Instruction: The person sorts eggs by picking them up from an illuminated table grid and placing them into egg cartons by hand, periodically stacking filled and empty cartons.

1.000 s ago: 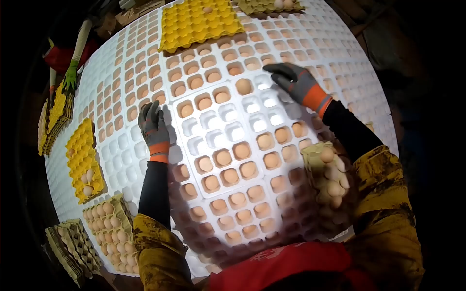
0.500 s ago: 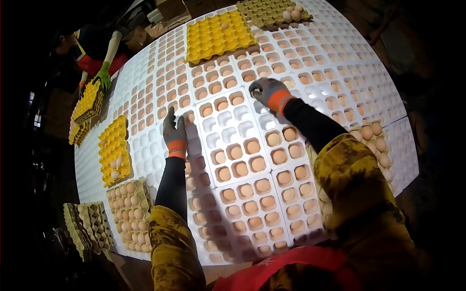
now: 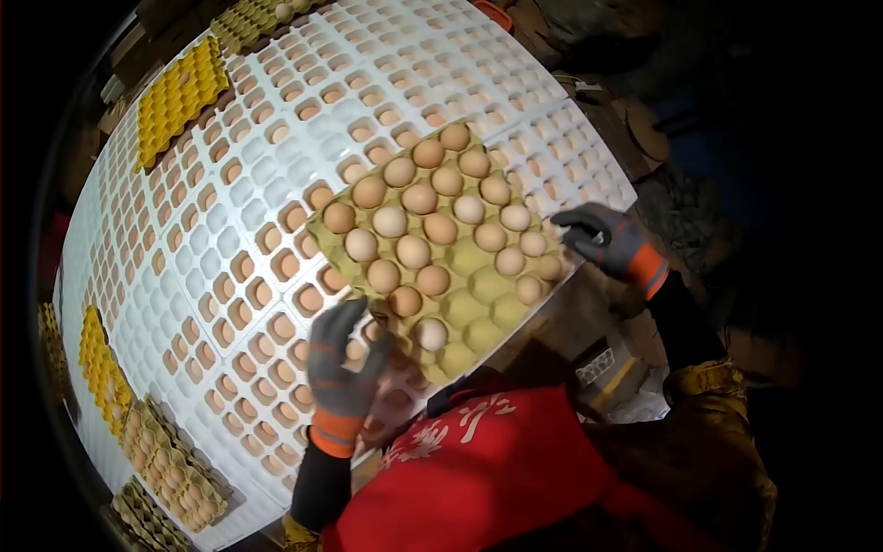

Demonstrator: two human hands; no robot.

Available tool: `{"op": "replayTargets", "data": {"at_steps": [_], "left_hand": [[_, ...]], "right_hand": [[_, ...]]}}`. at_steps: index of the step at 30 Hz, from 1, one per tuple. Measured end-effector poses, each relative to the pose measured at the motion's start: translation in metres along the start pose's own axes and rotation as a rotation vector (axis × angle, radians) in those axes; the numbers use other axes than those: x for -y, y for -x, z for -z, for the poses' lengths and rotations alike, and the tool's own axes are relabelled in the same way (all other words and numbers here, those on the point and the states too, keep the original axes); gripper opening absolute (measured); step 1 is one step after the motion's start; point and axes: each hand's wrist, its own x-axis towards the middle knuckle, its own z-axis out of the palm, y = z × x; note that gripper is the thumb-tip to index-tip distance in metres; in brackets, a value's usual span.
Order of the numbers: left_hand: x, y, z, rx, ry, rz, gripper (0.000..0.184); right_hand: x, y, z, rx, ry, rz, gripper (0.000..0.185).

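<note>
An olive-green egg tray [image 3: 469,260] lies at a tilt across the white foam trays [image 3: 303,166] in front of me. Brown and pale eggs [image 3: 419,199] fill most of its cups, while several cups at its near corner hold none. My left hand [image 3: 348,366], in a grey glove with an orange cuff, is beside the tray's left near edge, fingers spread. At the tray's right side is my gloved right hand [image 3: 612,247], fingers bent but apart from the thumb. Whether either hand touches the tray, I cannot tell.
Yellow trays lie at the back [image 3: 179,101] and the left [image 3: 101,368] of the table. Another olive tray of eggs [image 3: 170,465] sits front left, near stacked trays [image 3: 147,517]. An olive tray [image 3: 248,23] is at the far edge. Boxes [image 3: 593,363] stand below the right edge.
My view has swung right, bringing the olive egg tray to the middle. Both hands have moved from over the foam trays to the sides of that tray. The co-worker has left view.
</note>
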Motion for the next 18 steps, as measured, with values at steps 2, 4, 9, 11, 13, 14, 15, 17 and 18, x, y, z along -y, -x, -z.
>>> {"op": "replayTargets", "data": {"at_steps": [2,4,9,11,13,14,15,17,18], "left_hand": [[-0.032,0.002,-0.036,0.060,-0.016,-0.077,0.052],[-0.055,0.001,-0.067,0.099,-0.049,-0.150,0.055],[-0.074,-0.012,-0.173,0.330,-0.452,-0.228,0.053],[-0.075,-0.019,-0.192,0.440,-0.567,-0.195,0.050],[-0.087,-0.031,-0.193,0.467,-0.526,-0.159,0.048],[-0.089,-0.034,-0.181,0.469,-0.418,-0.141,0.045],[-0.082,-0.030,-0.177,0.408,-0.128,-0.007,0.042],[-0.067,-0.021,-0.170,0.260,0.448,0.246,0.037],[-0.084,-0.033,-0.150,0.213,0.859,0.518,0.033]], "right_hand": [[-0.038,0.022,-0.002,0.025,0.282,0.207,0.028],[-0.055,0.034,-0.013,0.038,0.411,0.334,0.039],[-0.054,0.034,-0.035,0.036,0.627,0.376,0.051],[-0.069,0.032,-0.038,-0.015,0.481,0.453,0.050],[-0.070,0.037,-0.033,-0.018,0.153,0.263,0.044],[-0.075,0.037,-0.030,0.010,-0.158,0.109,0.043],[-0.082,0.037,-0.027,0.041,-0.467,-0.046,0.043],[-0.099,0.027,-0.015,-0.029,-1.069,-0.071,0.060],[-0.098,0.025,-0.011,-0.011,-1.232,-0.090,0.060]]}}
